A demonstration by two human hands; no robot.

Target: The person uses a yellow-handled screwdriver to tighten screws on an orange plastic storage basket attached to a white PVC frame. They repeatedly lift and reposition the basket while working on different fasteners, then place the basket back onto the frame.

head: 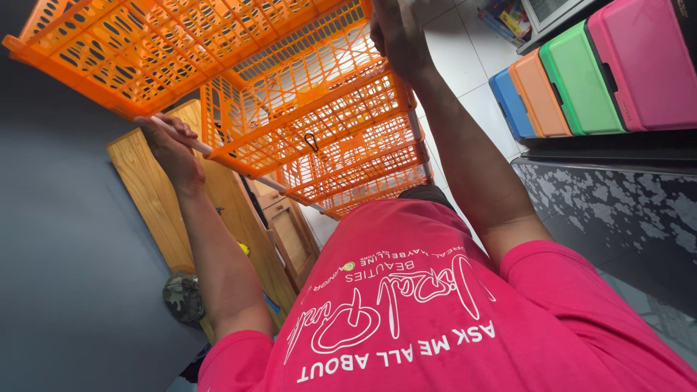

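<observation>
— Where is the left hand (170, 145)?
— Under the top orange basket (145, 51) of the tiered rack, fingers closed around a white pole (190, 142) at the basket's lower edge.
— And the right hand (398, 36)?
— Against the same rack's far side, above the lower baskets (356, 156). Its grip I cannot tell.

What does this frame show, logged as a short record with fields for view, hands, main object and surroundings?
view: head camera, tilted steeply, looking down the person's pink shirt
left hand: left hand grips a white pole at the edge of the orange basket rack
right hand: right hand holds the rack's far side, near the top basket
main object: tiered orange plastic baskets with lattice walls, on white poles
surroundings: wooden cabinet behind the rack; blue, orange, green and pink boxes in a row; white tiled floor
</observation>
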